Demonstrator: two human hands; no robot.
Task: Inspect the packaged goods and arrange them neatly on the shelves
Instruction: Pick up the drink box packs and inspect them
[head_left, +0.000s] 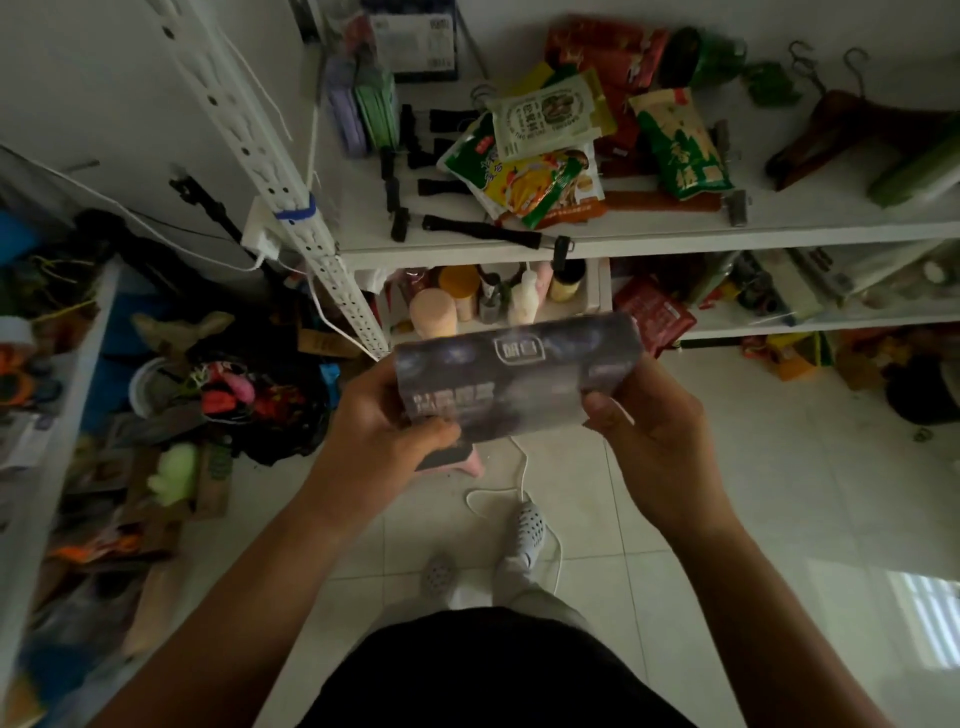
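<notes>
I hold a dark purple-grey printed package (511, 376) flat in front of me, below the shelf edge. My left hand (387, 431) grips its left end with the thumb on its lower front. My right hand (647, 441) grips its right end. Its print is blurred. On the white shelf (675, 236) above lies a loose heap of snack bags: a pale green one (548, 114), a yellow-green one (545, 189), a green and yellow one (683, 143) and red packs (605, 49).
Black clips and a black-handled tool (483, 228) lie on the shelf's left part, wooden hangers (852, 130) at its right. The lower shelf holds bottles (470, 299) and a red pack (654, 312). A perforated white upright (291, 192) stands left. A white cord (524, 483) crosses the tiled floor.
</notes>
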